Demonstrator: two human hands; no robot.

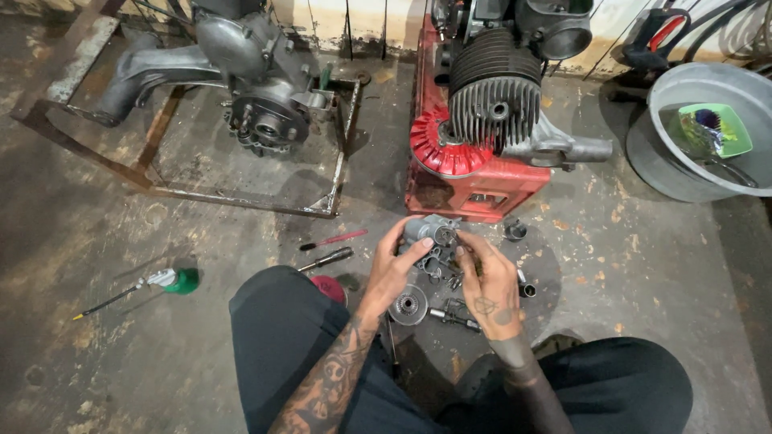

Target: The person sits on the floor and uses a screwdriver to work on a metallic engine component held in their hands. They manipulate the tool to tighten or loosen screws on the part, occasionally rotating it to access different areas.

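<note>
no signs and no screens anywhere in the shot, and no labels to make out. scanning for packaging: lower left of the frame, a small green-and-clear plastic squeeze bottle with a long thin nozzle lies on its side on the floor, nozzle pointing left. over at the right edge, upper part of the frame, a shallow square bright green plastic tub sits tilted inside a round grey metal basin, with small dark and clear bits in it, too small to tell apart.
</note>
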